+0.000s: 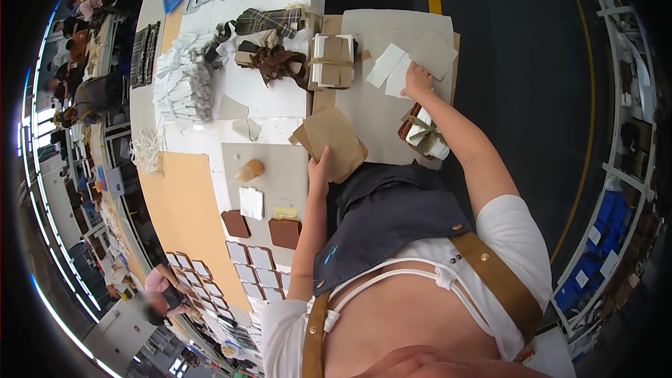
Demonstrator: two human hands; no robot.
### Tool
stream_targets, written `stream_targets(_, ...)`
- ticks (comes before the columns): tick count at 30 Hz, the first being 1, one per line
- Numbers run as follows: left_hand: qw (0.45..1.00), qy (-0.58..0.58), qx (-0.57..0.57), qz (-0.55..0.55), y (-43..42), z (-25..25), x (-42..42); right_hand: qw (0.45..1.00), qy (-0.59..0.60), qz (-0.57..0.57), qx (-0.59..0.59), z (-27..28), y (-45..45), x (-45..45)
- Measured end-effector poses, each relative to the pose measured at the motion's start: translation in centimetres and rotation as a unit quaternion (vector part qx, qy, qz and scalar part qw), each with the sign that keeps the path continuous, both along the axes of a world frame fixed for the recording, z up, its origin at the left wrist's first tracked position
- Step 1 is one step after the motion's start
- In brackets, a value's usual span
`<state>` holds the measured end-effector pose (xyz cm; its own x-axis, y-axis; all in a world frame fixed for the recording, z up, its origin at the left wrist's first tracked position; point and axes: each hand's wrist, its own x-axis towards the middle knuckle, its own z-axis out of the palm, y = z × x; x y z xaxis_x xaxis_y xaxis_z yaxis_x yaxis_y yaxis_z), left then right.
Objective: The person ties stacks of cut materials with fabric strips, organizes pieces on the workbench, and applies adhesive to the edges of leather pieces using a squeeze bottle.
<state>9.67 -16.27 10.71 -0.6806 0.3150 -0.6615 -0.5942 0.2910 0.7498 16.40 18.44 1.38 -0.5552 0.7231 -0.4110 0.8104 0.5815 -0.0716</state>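
Note:
My left hand (320, 168) grips a small stack of tan paper sheets (334, 141) by the lower edge, thumb on top, just in front of my apron. Out to the right, my right hand (418, 80) has its fingers closed at the edge of a white card (397, 75). A second white card (385, 63) lies beside it, partly overlapping. Under them is a large grey-white sheet of board (357, 115). Close below my right wrist sits a bundle of white and brown pieces (427, 133) tied with a strip.
A tied stack of cards (332, 61) stands at the board's left edge. Brown and plaid fabric scraps (276, 63) and a heap of white strips (183, 77) lie further left. Brown square pieces (285, 233) and a small amber container (250, 170) are on the table. Co-workers sit at far left.

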Motion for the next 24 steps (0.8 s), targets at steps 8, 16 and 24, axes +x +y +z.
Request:
stream_targets(8, 1.000, -0.007, -0.003, 0.007, -1.1, 0.0, 0.3, 0.973, 0.124, 0.036, -0.190, -1.3, 3.4, 0.5)
stream_targets(16, 1.000, -0.002, -0.010, 0.024, -1.9, -0.5, 0.0, 0.970, 0.087, 0.174, -0.143, 6.9, 3.3, -1.7)
stream_targets(24, 0.999, 0.009, -0.011, 0.030, -2.7, -0.1, 0.0, 0.968, 0.123, 0.078, -0.203, 1.5, 2.5, -3.3)
